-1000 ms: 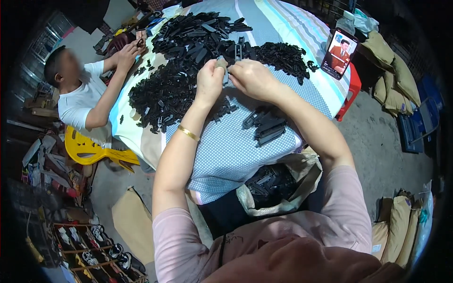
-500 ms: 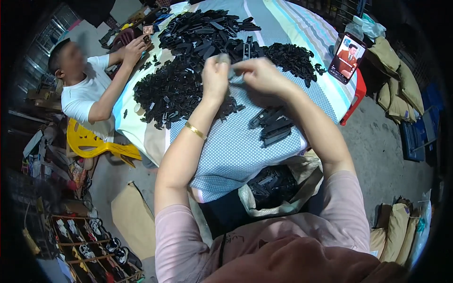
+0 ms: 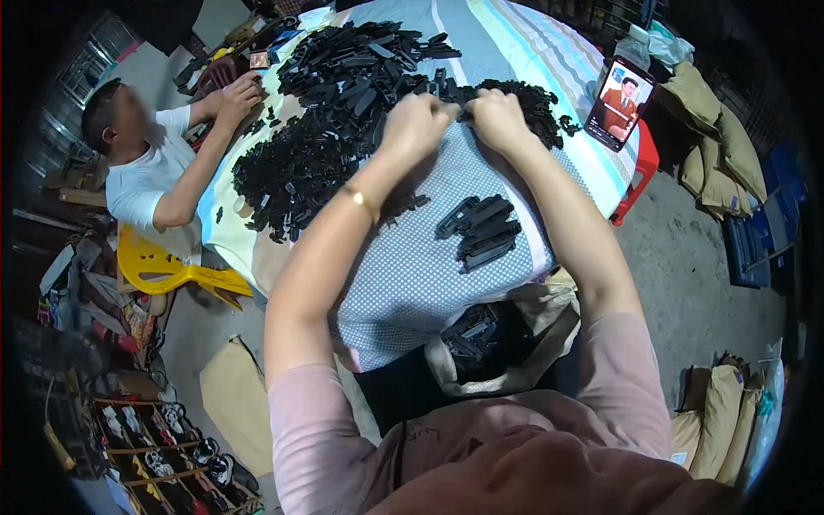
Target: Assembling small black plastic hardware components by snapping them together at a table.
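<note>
Patterned tablecloth (image 3: 403,266): draped under the heaps.
Black plastic parts (image 3: 305,163): heaped along the far side, blocking the way ahead.
Smartphone (image 3: 620,103): upright at right, before a bottle (image 3: 634,46).
Left hand (image 3: 415,124), right hand (image 3: 497,118): at the heaps, fingers curled (grasp hidden; I cannot tell).

Left hand (image 3: 415,122) beside right hand (image 3: 497,117)

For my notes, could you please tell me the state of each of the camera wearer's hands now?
Left hand: curled; whether it holds anything cannot be told.
Right hand: curled at the heaped small, black, plastic-looking pieces; any hold hidden.
</note>
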The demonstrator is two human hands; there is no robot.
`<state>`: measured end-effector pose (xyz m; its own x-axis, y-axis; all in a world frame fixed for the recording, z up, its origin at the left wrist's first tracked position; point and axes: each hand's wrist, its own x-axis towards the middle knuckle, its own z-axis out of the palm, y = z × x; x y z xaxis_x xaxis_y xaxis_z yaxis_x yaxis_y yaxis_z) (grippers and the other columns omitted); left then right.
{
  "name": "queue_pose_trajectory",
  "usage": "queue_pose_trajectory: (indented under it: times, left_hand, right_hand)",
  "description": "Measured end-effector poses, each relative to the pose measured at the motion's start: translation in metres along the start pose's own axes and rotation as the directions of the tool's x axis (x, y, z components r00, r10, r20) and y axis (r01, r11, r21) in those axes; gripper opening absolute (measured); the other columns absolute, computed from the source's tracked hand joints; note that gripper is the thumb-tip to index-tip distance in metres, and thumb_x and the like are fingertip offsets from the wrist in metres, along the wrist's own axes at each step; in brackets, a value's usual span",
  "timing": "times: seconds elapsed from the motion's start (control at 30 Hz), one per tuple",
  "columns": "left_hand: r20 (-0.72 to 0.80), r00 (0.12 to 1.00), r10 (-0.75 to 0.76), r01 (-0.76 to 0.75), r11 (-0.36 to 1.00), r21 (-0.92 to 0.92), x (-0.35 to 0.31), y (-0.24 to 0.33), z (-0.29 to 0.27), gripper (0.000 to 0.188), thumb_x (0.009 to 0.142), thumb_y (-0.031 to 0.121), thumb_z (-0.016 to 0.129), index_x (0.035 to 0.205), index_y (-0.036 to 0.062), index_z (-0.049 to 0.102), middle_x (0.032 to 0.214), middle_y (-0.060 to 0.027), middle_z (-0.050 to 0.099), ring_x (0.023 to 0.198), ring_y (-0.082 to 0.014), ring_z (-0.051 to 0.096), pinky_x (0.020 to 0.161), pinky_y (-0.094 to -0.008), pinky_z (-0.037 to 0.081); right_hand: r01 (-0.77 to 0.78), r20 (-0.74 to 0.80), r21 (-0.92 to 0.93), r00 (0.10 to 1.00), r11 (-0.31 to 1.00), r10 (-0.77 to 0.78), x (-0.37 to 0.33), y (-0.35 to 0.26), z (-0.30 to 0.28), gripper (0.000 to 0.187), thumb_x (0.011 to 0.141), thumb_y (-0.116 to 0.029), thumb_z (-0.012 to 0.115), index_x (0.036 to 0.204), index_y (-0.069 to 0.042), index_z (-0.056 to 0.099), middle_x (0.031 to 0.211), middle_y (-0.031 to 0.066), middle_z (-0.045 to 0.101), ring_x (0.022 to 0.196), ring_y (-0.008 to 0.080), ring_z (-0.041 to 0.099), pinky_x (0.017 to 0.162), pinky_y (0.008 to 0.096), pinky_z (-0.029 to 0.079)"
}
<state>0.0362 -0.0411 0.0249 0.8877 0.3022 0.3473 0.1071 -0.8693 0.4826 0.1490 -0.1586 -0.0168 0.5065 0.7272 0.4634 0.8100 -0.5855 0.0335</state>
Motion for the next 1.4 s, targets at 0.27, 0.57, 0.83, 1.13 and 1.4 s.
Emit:
queue_pose_trajectory:
  times: [0.27,0.57,0.83,1.13,1.4]
  left_hand:
    - [-0.140,0.990,-0.014,0.091,0.821,0.563,0.041,-0.017,0.048,0.033,0.073,0.032,0.064,0.088,0.0021,0.065,0.103,-0.0160,0.056,0.098,-0.0306,0.053,0.076,-0.0397,0.049]
    - [0.393,0.900,-0.191,0.432,0.257,-0.865,0.013,-0.038,-0.005,0.024,0.087,0.015,0.052,0.105,-0.0004,0.056,0.087,-0.0066,0.062,0.080,-0.0176,0.060,0.070,-0.0276,0.049]
    - [0.423,0.893,0.151,0.422,0.042,-0.906,-0.022,-0.034,-0.014,0.038,0.089,0.018,0.052,0.121,-0.0004,0.044,0.095,-0.0118,0.058,0.080,-0.0178,0.058,0.070,-0.0273,0.050]
    - [0.315,0.946,-0.070,0.319,0.045,-0.947,-0.023,-0.040,-0.018,0.041,0.085,0.007,0.050,0.123,0.0032,0.036,0.088,-0.0137,0.057,0.065,-0.0192,0.057,0.055,-0.0264,0.046]
    - [0.373,0.926,-0.062,0.371,-0.039,-0.928,-0.025,-0.046,-0.008,0.033,0.086,0.009,0.049,0.118,0.0039,0.042,0.088,-0.0114,0.059,0.064,-0.0199,0.060,0.054,-0.0272,0.049]
  right_hand:
    - [-0.042,-0.104,0.093,0.993,0.995,0.051,-0.002,-0.005,0.010,0.028,0.068,-0.028,0.070,0.079,-0.004,0.059,0.079,0.0111,0.059,0.076,0.0285,0.060,0.063,0.0404,0.049]
    - [-0.065,0.010,0.095,0.998,0.993,0.064,0.000,0.001,0.004,0.014,0.073,-0.011,0.054,0.071,-0.002,0.064,0.076,0.0164,0.063,0.074,0.0304,0.063,0.064,0.0407,0.051]
    - [-0.040,0.005,0.119,0.999,0.992,0.040,-0.003,-0.001,0.003,0.018,0.074,-0.009,0.051,0.085,-0.004,0.065,0.079,0.0174,0.064,0.079,0.0295,0.064,0.067,0.0394,0.051]
    - [-0.205,0.167,0.855,0.979,0.477,0.121,0.003,0.003,-0.017,0.040,0.076,-0.008,0.060,0.117,-0.008,0.055,0.080,0.0011,0.060,0.068,0.0073,0.053,0.064,0.0218,0.046]
    - [0.071,-0.030,0.946,0.991,0.316,-0.130,-0.008,-0.036,-0.037,0.043,0.081,-0.006,0.055,0.124,-0.009,0.050,0.088,0.0019,0.060,0.069,0.0059,0.052,0.061,0.0206,0.045]
